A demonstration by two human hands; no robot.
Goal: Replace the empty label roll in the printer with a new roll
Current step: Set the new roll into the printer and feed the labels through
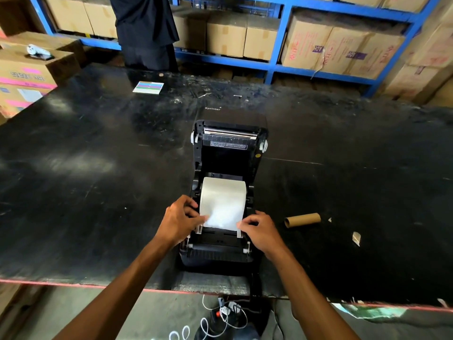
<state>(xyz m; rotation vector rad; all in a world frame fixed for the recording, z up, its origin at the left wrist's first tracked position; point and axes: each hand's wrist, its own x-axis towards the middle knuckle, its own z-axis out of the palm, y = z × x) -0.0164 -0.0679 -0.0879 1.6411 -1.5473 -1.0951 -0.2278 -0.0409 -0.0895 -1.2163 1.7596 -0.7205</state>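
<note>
- Now I am seeing the left hand (180, 220) at lower centre of the frame, its fingers pinching the left corner of the paper's loose end.
- Middle of the frame, the new label roll (223, 196) is sitting inside the open printer (229, 153), its white paper trailing toward me.
- Just right, the right hand (261, 231) is pinching the paper's right corner.
- Further right, the empty cardboard core (302, 220) is lying on the black table (85, 168), well apart from the printer.

printer (228, 153) black | label roll (223, 197) white | empty core (302, 220) brown | table (98, 155) black | shelving (279, 38) blue
</note>
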